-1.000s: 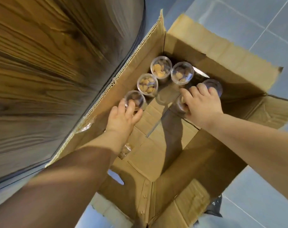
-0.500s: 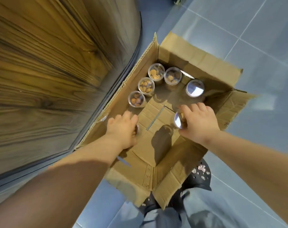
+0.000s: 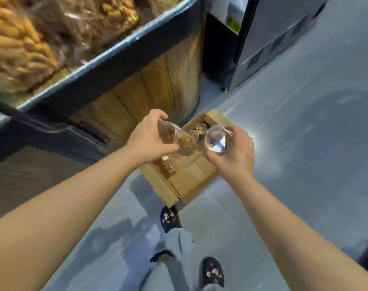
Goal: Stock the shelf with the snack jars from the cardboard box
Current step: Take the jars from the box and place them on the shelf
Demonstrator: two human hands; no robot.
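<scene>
My left hand (image 3: 147, 138) grips a clear snack jar (image 3: 179, 139) full of brown snacks, tilted on its side above the box. In my right hand (image 3: 233, 156) is a second clear jar (image 3: 217, 139), its shiny lid facing the camera. Below both hands the open cardboard box (image 3: 191, 179) stands on the floor. Inside it one jar lies on its side (image 3: 167, 168) and a few jars stand upright (image 3: 201, 128) at the far end. The shelf (image 3: 78, 80) with a dark front edge runs across the upper left.
Bagged yellow and brown snacks (image 3: 21, 47) fill the shelf. A wooden panel (image 3: 149, 89) lies under it, beside the box. A dark grey cabinet (image 3: 269, 38) stands at the upper right on the grey tiled floor (image 3: 294, 164). My legs and dark slippers (image 3: 213, 271) are below.
Both hands have lifted a jar each out of the box and risen well above it. The view has pulled up and back, bringing the shelf into sight.
</scene>
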